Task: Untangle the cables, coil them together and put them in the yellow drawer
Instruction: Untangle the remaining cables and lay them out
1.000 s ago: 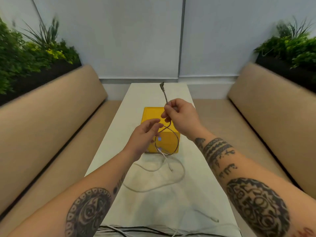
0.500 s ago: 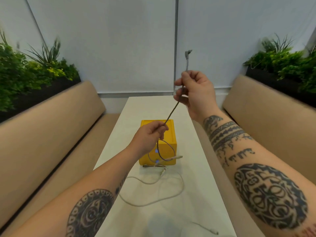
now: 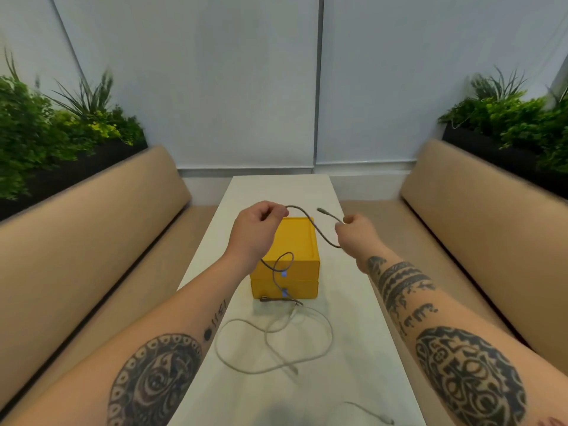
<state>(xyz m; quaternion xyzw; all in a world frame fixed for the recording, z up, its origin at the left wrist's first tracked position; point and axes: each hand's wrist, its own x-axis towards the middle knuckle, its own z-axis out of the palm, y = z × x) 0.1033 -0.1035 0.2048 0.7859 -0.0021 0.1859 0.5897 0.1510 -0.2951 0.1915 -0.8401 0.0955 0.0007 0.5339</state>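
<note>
The left hand [image 3: 256,229] and right hand [image 3: 356,233] are each pinching the grey cable [image 3: 314,226] in curled fingers above the yellow drawer [image 3: 299,256], the cable sagging between them and trailing down to the desk [image 3: 356,348]. A white cable [image 3: 331,336] is lying looped just before the drawer.

Soft, even light is filling the scene, throwing only faint shadows on the table [image 3: 362,348] nearer than the left hand [image 3: 256,232]. Wide-angle distortion is bowing the benches [image 3: 92,241] beside it, and edges are softening.

drawer unit [image 3: 289,259] on table [image 3: 353,318], cable [image 3: 276,342] before it
</note>
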